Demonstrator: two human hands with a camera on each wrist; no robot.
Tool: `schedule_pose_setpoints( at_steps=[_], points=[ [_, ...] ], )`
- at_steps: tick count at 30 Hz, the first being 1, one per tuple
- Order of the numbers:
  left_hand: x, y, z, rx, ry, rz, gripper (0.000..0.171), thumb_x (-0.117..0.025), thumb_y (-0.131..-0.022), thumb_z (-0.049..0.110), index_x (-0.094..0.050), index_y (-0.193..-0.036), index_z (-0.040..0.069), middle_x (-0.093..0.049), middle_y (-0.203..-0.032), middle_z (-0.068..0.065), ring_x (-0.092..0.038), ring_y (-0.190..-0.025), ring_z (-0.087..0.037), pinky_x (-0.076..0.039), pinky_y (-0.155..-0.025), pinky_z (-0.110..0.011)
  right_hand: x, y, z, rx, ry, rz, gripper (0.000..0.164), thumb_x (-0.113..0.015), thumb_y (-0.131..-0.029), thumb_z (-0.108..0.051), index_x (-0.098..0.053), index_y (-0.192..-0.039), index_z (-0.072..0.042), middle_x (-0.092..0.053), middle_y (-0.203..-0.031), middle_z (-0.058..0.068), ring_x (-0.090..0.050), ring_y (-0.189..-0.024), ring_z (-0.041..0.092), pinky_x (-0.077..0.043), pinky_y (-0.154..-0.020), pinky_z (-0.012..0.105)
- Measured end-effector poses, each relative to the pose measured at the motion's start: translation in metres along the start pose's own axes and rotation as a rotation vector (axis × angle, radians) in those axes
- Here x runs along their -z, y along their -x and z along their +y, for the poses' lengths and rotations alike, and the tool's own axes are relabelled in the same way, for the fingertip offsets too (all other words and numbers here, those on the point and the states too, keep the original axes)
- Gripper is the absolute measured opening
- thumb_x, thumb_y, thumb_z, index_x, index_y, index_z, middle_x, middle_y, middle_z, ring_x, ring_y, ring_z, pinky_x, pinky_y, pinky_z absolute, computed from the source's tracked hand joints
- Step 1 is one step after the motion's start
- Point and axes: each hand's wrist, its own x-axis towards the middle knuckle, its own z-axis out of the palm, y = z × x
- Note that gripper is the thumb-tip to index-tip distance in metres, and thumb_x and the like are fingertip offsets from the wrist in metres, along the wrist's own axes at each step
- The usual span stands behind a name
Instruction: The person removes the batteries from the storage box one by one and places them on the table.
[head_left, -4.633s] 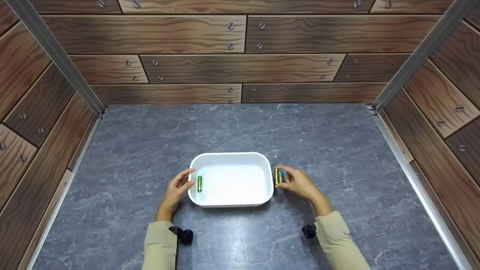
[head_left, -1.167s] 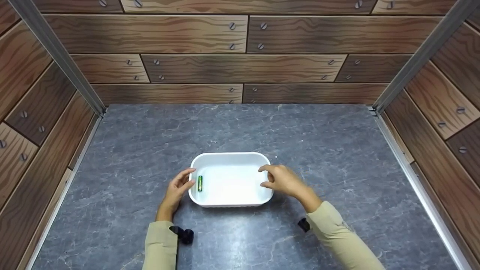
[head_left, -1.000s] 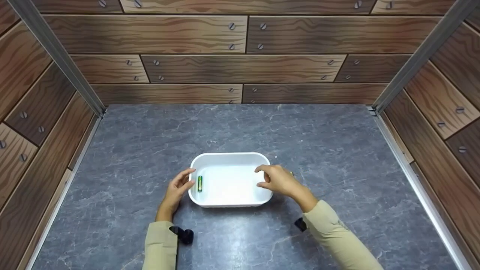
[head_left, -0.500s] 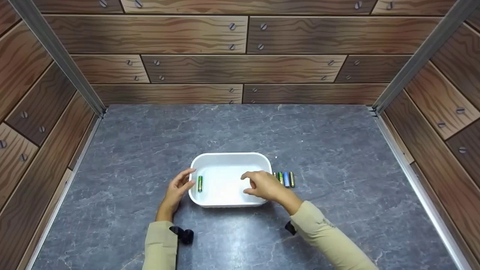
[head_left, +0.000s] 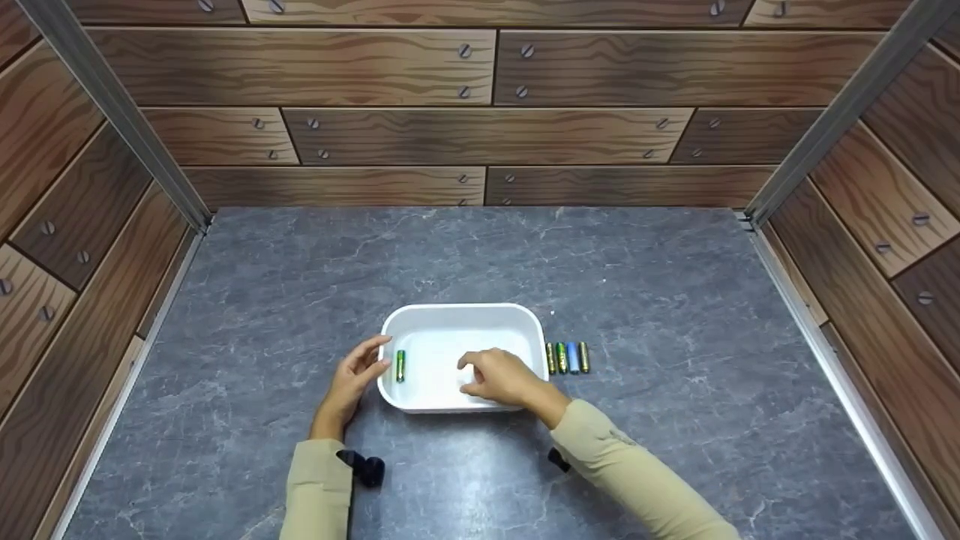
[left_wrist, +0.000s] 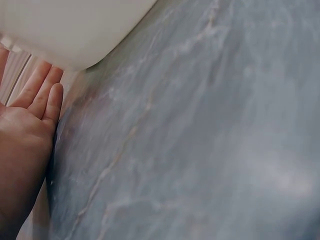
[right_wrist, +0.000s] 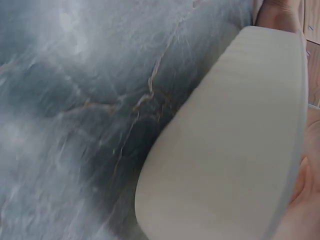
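Observation:
A white rectangular tub (head_left: pixel 465 306) stands on the table, with one green battery (head_left: pixel 400 366) lying upright-on in the picture near its left wall. My left hand (head_left: pixel 349 384) is at the left rim, fingertips touching the wall; the left wrist view shows the fingers of this hand (left_wrist: pixel 25 130) stretched out against the tub (left_wrist: pixel 75 30). Over the tub's middle hovers my right hand (head_left: pixel 504 376), thumb and forefinger apart, nothing visible between them. In the right wrist view the tub's wall (right_wrist: pixel 225 150) hides most of that hand (right_wrist: pixel 310 185).
Several batteries lie side by side just right of the tub, among them a blue one (head_left: pixel 573 358) and a dark gold one (head_left: pixel 584 358). Grey marbled table (head_left: pixel 480 255) surrounds the tub. Wood-patterned walls (head_left: pixel 480 135) enclose the back and sides.
My right hand has released the batteries right of the tub and moved left over the rim to the tub's middle, uncovering the row. The left hand and the battery inside stay put.

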Motion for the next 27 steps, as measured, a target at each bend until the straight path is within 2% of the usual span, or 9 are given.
schedule_pose_setpoints(
  at_steps=[2,8,13,17,20,25,27],
  points=[
    [0.000,0.000,0.000,-0.011,-0.001,-0.006,0.047,-0.063,-0.090,0.003,-0.048,-0.133,-0.010,-0.058,-0.135,-0.015,-0.057,-0.120,-0.007,-0.043,-0.098,-0.013,-0.003,-0.004,-0.002,0.001,-0.002,-0.004,0.032,-0.071,-0.086,-0.023,-0.067,-0.111,-0.005,-0.066,-0.072,0.007,-0.050,-0.062,0.009,-0.043,-0.061,0.026],
    [0.001,0.000,-0.001,-0.023,0.027,-0.009,0.047,-0.063,-0.089,0.000,-0.048,-0.132,-0.012,-0.062,-0.128,-0.009,-0.060,-0.115,-0.009,-0.045,-0.095,-0.014,-0.014,-0.014,-0.004,-0.005,0.008,-0.006,0.031,-0.072,-0.083,-0.023,-0.068,-0.108,-0.005,-0.069,-0.074,0.007,-0.057,-0.067,0.013,-0.045,-0.063,0.027],
    [0.000,-0.001,-0.001,-0.019,0.037,-0.006,0.046,-0.063,-0.089,0.000,-0.050,-0.131,-0.011,-0.062,-0.128,-0.011,-0.060,-0.114,-0.010,-0.046,-0.094,-0.015,-0.021,-0.022,-0.008,-0.014,0.035,-0.007,0.031,-0.074,-0.081,-0.022,-0.068,-0.107,-0.006,-0.068,-0.073,0.007,-0.056,-0.067,0.013,-0.044,-0.063,0.026],
    [0.001,-0.001,-0.002,-0.027,0.036,-0.011,0.045,-0.064,-0.088,0.001,-0.052,-0.130,-0.009,-0.063,-0.125,-0.003,-0.060,-0.113,-0.008,-0.047,-0.093,-0.015,-0.024,-0.028,-0.013,-0.029,0.047,-0.018,0.031,-0.074,-0.081,-0.023,-0.068,-0.107,-0.007,-0.067,-0.072,0.006,-0.054,-0.067,0.013,-0.045,-0.065,0.027],
    [0.001,-0.001,-0.001,-0.027,0.049,-0.011,0.044,-0.065,-0.087,0.001,-0.053,-0.129,-0.008,-0.064,-0.121,0.001,-0.061,-0.110,-0.008,-0.047,-0.092,-0.016,-0.026,-0.034,-0.017,-0.040,0.032,-0.028,0.032,-0.075,-0.081,-0.023,-0.068,-0.108,-0.008,-0.067,-0.072,0.007,-0.053,-0.067,0.012,-0.045,-0.065,0.027],
    [0.001,-0.001,-0.001,-0.017,0.065,-0.013,0.046,-0.064,-0.087,-0.002,-0.051,-0.130,-0.011,-0.064,-0.120,-0.002,-0.061,-0.108,-0.008,-0.048,-0.092,-0.017,-0.030,-0.045,-0.023,-0.048,-0.030,-0.041,0.033,-0.075,-0.081,-0.023,-0.068,-0.109,-0.006,-0.069,-0.076,0.010,-0.050,-0.065,0.009,-0.042,-0.064,0.023],
    [0.001,-0.001,0.000,-0.005,0.060,-0.012,0.046,-0.063,-0.087,-0.002,-0.050,-0.131,-0.011,-0.064,-0.120,0.003,-0.060,-0.110,-0.005,-0.047,-0.093,-0.016,-0.032,-0.048,-0.026,-0.048,-0.066,-0.042,0.033,-0.075,-0.081,-0.022,-0.068,-0.109,-0.005,-0.070,-0.077,0.011,-0.048,-0.063,0.008,-0.040,-0.062,0.021]
  ],
)
